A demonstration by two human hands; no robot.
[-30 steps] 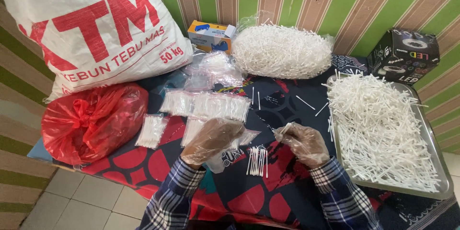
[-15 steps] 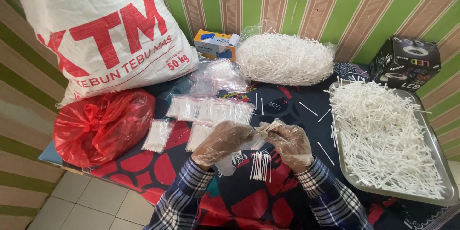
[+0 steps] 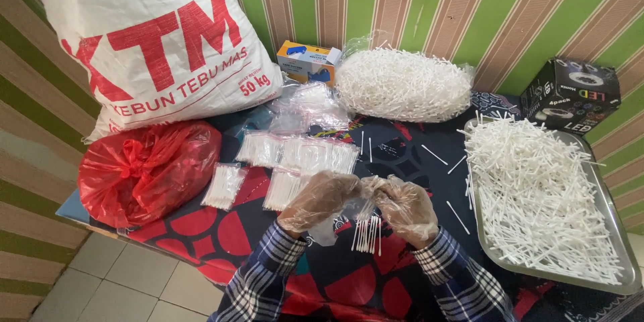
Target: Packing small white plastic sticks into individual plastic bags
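Both gloved hands meet over the near middle of the table, the left hand pinching a small clear bag and the right hand gripping its mouth, directly above a swab bundle lying near-to-far, about equally near both.

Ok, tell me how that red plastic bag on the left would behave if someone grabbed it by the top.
The red plastic bag looks thin and crinkled, so it would probably sag and change shape rather than hold stiff. Its bulging sides suggest some weight inside; what fills it cannot be seen. The glossy film may feel slippery.
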